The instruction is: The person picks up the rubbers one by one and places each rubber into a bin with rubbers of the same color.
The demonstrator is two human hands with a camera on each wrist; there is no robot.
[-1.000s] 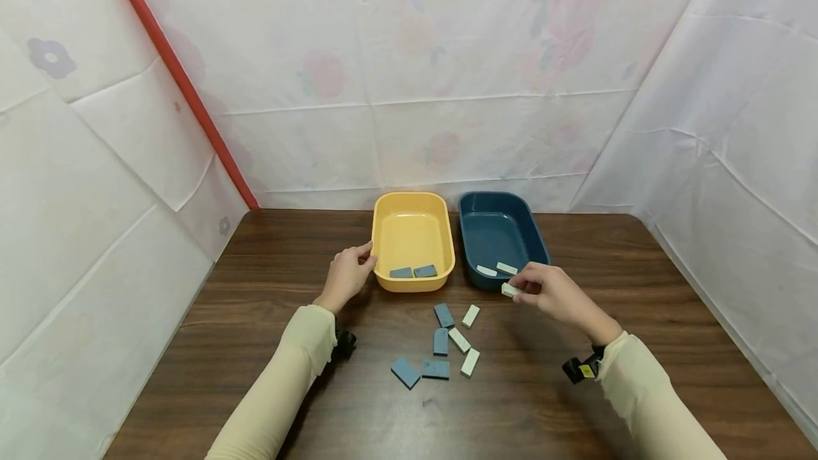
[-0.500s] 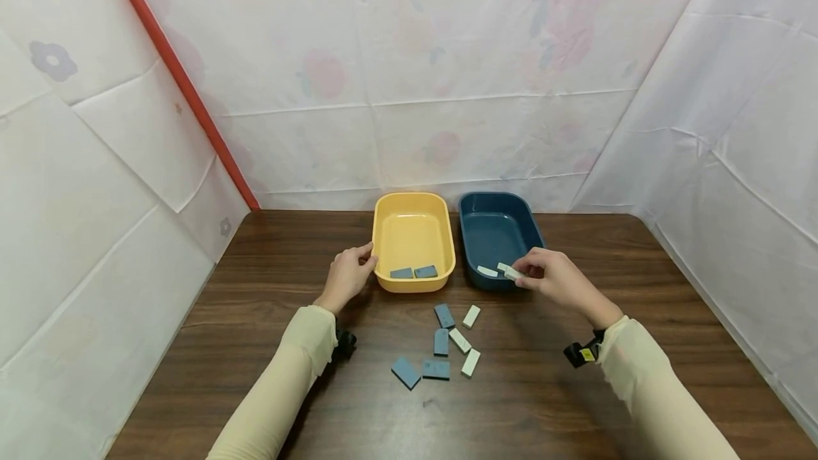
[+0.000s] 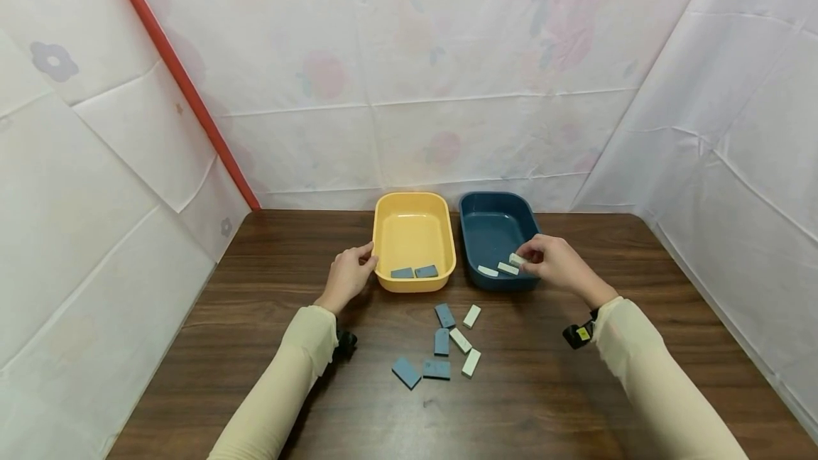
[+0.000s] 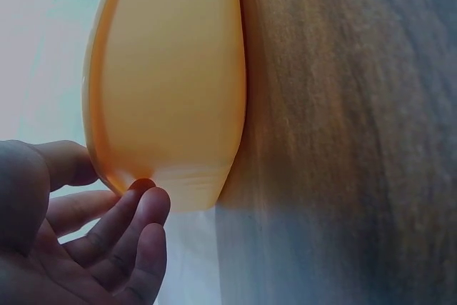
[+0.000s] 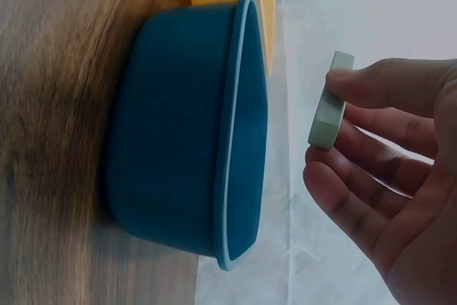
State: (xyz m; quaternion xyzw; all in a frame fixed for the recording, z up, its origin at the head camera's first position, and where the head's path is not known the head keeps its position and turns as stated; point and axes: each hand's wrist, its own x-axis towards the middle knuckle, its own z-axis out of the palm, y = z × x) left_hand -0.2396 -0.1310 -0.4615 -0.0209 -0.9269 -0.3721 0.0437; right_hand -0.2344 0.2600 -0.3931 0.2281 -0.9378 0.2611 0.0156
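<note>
My right hand point(image 3: 557, 261) pinches a small pale green block point(image 5: 330, 110) between thumb and fingers, above the near right part of the dark blue tray point(image 3: 469, 241). Two pale blocks point(image 3: 508, 269) lie inside that tray at its near end. At the left side of the yellow tray point(image 3: 415, 287), my left hand point(image 3: 348, 275) holds the rim with thumb and fingertips, as the left wrist view shows. Two grey-blue tiles point(image 3: 402, 273) rest in the yellow tray's near end.
In front of the trays, several grey-blue tiles point(image 3: 437, 370) and three pale blocks point(image 3: 471, 363) lie scattered on the dark wooden table point(image 3: 549, 403). White patterned sheets point(image 3: 409, 77) hang behind and on both sides. A red strip point(image 3: 185, 84) runs along the left corner.
My right hand has moved forward with the pale block, from the blue tray's near edge to above its inside. My left hand has stayed at the yellow tray.
</note>
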